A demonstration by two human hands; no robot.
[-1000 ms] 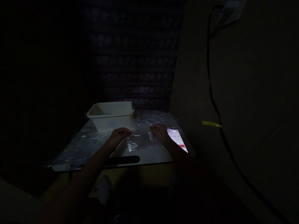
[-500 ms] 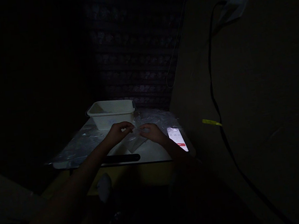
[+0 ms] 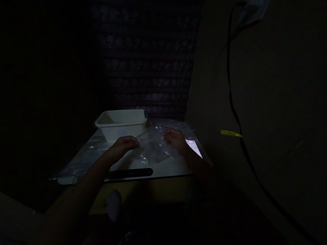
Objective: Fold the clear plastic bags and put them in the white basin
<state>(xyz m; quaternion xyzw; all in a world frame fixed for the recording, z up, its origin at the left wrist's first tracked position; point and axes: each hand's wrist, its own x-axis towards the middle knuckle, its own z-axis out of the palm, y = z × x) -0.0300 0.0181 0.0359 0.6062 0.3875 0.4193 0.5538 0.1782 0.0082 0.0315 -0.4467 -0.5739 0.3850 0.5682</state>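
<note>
A clear plastic bag [image 3: 153, 145] is stretched between my two hands above the white table. On its left side, my left hand [image 3: 124, 144] is closed, pinching the plastic in front of the tub. My right hand [image 3: 175, 139] grips the opposite side with thumb and fingers together. A pale rectangular tub [image 3: 122, 132] stands just behind my left hand. Partly covered by my right wrist, a lit phone [image 3: 194, 148] lies near the table's right side. The dim light hides the bag's exact outline.
More clear plastic [image 3: 79, 161] is spread on the table's left. A dark slot [image 3: 132, 173] runs along the front edge of the table [image 3: 169, 170]. To the right, a black cable [image 3: 231, 91] with a yellow tag [image 3: 231, 133] hangs down the wall from a socket.
My hands have moved apart, the left one leftward and the right one rightward, spreading the bag between them. My right wrist now covers more of the phone.
</note>
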